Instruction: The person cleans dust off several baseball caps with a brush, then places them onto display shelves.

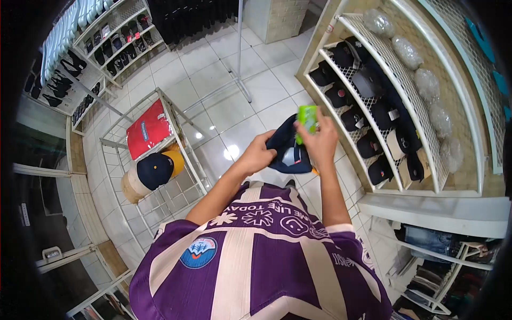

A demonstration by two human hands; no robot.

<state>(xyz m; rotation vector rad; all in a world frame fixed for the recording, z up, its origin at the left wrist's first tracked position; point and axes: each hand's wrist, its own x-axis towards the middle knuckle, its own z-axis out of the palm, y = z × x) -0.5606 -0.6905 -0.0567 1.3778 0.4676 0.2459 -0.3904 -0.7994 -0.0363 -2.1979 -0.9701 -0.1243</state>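
Observation:
A dark navy cap [282, 140] is held in front of my body, its inside turned up toward me and a pale label showing in it. My left hand [257, 154] grips the cap's left edge, thumb on top. In my right hand [321, 141] is a bright green packet [307, 121], pinched between thumb and fingers over the cap's right side. The packet's lower end overlaps the cap; whether it touches the cap cannot be made out.
On the left, a wire rack [120, 184] bears a red packaged item [149, 129] and stacked caps [154, 170]. A white shelf unit [434, 176] with several caps and plastic-wrapped bundles [408, 52] stands at right. A metal stand [240, 80] rises ahead.

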